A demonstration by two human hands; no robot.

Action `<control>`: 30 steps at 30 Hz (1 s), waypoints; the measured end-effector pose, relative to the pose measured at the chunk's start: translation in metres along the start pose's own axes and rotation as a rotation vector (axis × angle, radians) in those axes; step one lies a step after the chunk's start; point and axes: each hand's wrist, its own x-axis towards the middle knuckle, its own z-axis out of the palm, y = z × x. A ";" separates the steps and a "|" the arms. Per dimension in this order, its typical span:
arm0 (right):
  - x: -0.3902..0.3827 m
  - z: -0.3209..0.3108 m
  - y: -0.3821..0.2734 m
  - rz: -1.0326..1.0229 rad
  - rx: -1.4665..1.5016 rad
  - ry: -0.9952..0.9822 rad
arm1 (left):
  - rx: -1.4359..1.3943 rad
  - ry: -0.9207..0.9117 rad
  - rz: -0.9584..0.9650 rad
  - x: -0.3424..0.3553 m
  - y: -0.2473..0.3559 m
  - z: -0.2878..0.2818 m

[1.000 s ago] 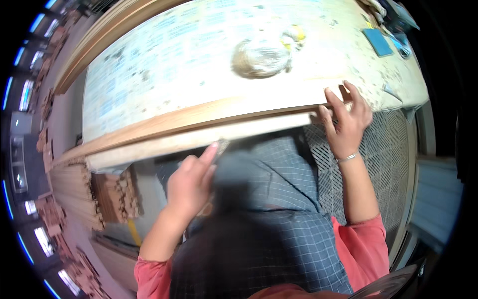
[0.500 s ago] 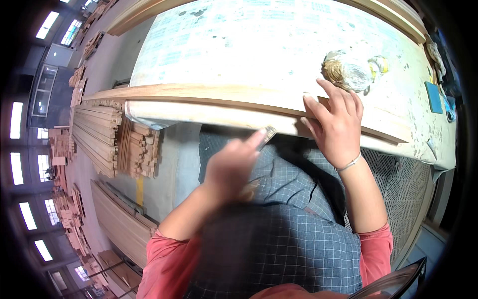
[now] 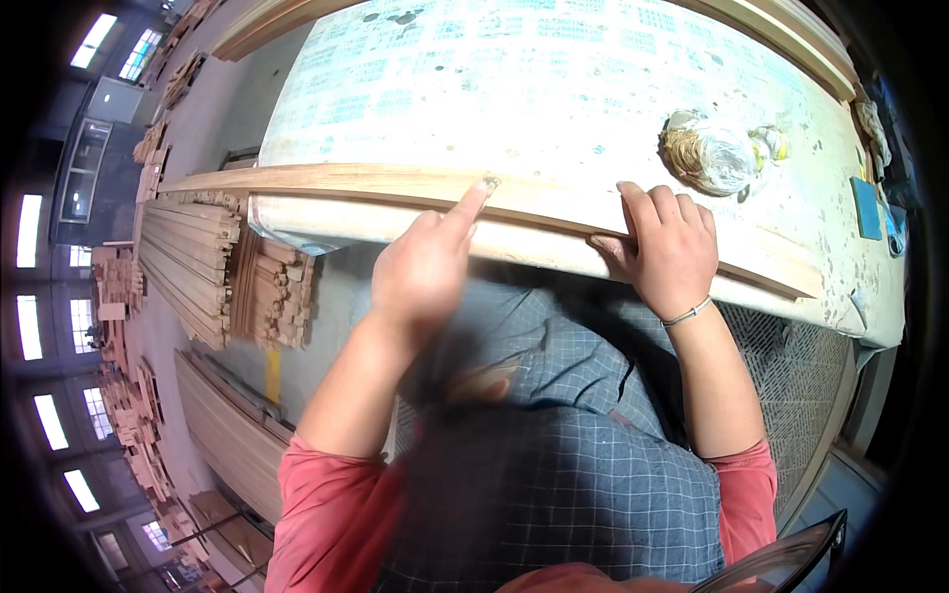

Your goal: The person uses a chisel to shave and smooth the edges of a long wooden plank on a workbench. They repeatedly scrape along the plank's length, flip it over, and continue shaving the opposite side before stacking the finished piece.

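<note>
A long pale wooden strip (image 3: 336, 181) lies along the near edge of the table. My left hand (image 3: 423, 269) is closed round a small putty knife (image 3: 491, 182), its index finger stretched along the blade. The stained blade tip is against the strip's upper face; the handle is hidden in my hand. Farther right, my right hand (image 3: 674, 247) grips the same strip, fingers over its top and thumb at the near side. Just beyond my right hand sits a knotted clear plastic bag (image 3: 714, 153) with a brown, paste-like lump in it.
The table (image 3: 474, 89) has a pale, printed, spotted covering. More wooden strips (image 3: 272, 28) lie along its far edge. A blue flat pad (image 3: 866, 208) is at the right. Stacked wooden lengths (image 3: 188, 262) stand on the floor at the left.
My left hand has moved up and slightly left, bringing the putty knife from below the table edge onto the strip. My right hand's fingers have drawn down closer round the wood.
</note>
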 end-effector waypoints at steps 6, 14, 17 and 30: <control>0.001 -0.001 -0.001 -0.002 0.002 0.006 | -0.386 0.001 0.077 0.009 -0.023 -0.004; 0.001 0.001 -0.002 -0.009 0.000 0.019 | -0.656 -0.203 0.006 0.006 -0.007 -0.007; 0.000 0.002 0.001 -0.032 0.001 0.045 | -0.666 -0.062 -0.056 0.000 -0.019 -0.002; -0.001 0.002 -0.001 -0.010 0.011 0.054 | -0.322 -0.061 -0.159 0.005 -0.049 -0.024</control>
